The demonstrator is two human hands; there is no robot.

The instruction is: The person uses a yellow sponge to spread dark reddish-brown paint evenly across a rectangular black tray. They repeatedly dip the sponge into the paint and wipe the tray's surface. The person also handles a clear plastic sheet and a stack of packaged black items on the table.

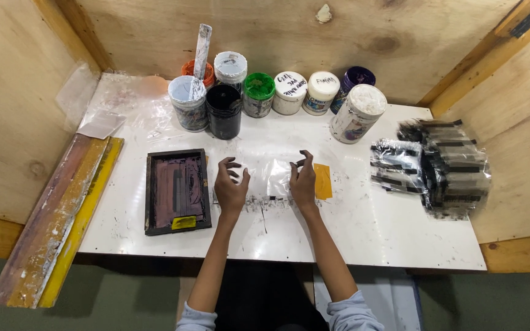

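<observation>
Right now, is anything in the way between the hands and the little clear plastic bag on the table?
No, nothing visible is in the way. The left hand and the right hand hover on either side of the clear plastic bag, with fingers curled. The black frame lies off to the left, and the paint jars stand behind.

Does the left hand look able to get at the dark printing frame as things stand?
Probably yes. The left hand hovers with fingers spread and holds nothing, just beside the dark printing frame, which lies flat on the white table with nothing between them.
</observation>
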